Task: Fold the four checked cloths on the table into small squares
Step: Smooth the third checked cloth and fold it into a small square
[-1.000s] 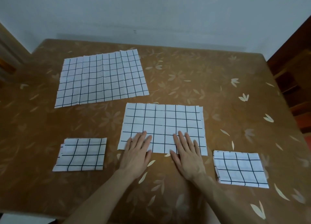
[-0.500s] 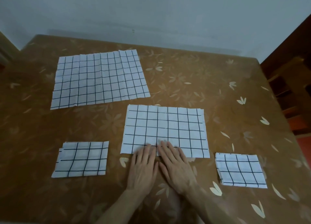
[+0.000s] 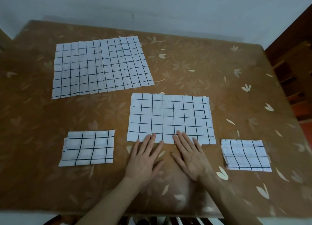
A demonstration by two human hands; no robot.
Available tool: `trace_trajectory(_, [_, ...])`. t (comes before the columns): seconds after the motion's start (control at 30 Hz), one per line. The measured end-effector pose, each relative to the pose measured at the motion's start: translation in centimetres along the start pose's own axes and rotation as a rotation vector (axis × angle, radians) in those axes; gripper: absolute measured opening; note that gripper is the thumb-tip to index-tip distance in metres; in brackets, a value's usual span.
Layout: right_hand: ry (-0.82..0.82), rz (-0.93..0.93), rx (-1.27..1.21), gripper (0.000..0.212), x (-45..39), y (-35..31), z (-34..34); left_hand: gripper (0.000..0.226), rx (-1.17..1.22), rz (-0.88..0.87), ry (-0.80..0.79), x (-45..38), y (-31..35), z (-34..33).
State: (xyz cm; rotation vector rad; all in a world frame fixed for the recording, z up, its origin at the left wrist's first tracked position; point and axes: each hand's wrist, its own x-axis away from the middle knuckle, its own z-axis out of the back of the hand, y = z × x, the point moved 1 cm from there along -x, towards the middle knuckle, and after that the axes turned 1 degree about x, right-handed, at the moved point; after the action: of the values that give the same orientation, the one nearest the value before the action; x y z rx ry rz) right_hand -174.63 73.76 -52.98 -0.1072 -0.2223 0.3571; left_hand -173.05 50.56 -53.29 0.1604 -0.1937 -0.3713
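Note:
Four white cloths with black checks lie on the brown table [image 3: 219, 76]. A half-folded cloth [image 3: 170, 116] lies in the middle, a long rectangle. My left hand [image 3: 143, 159] and my right hand [image 3: 190, 155] rest flat, fingers spread, with the fingertips on its near edge. An unfolded cloth [image 3: 101, 66] lies spread at the back left. One small folded cloth [image 3: 87, 148] sits at the near left, another small folded cloth [image 3: 244, 155] at the near right.
The table has a leaf-patterned brown cover and its near edge [image 3: 50, 213] runs just below my forearms. A grey wall [image 3: 152, 5] stands behind it. Dark wooden furniture [image 3: 293, 56] stands beyond the right edge.
My hands slid together at the near edge of the middle cloth, then moved a little apart again. The cloths have not shifted.

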Motion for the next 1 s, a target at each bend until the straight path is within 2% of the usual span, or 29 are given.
trace_trajectory(0.2, [0.066,-0.235,-0.086,0.068,2.2,3.4,0.2,0.07,-0.039,0.005,-0.007,0.1,-0.1,0.3])
trace_trajectory(0.4, [0.113,-0.322,-0.143,0.069,2.5,4.5,-0.1,0.07,-0.051,-0.004,-0.003,0.2,-0.1,0.5])
trace_trajectory(0.6, [0.157,-0.319,-0.204,0.067,2.5,4.6,0.4,0.07,-0.062,0.011,-0.057,-0.3,0.3,1.3])
trace_trajectory(0.7, [0.259,-0.363,-0.281,0.06,2.0,4.6,1.5,0.071,-0.056,0.015,-0.055,-0.5,0.4,1.4])
trace_trajectory(0.8, [0.365,-0.499,-0.272,0.048,1.0,4.9,2.6,0.073,-0.046,0.009,-0.018,-1.2,1.0,1.5])
trace_trajectory(0.9, [0.307,-0.621,-0.238,0.054,-0.4,5.3,3.5,0.074,-0.009,-0.02,0.008,-2.7,2.4,1.7])
trace_trajectory(1.0, [0.173,-0.704,-0.219,0.056,-1.6,5.6,4.6,0.074,0.03,-0.011,-0.005,-4.3,3.6,1.7])
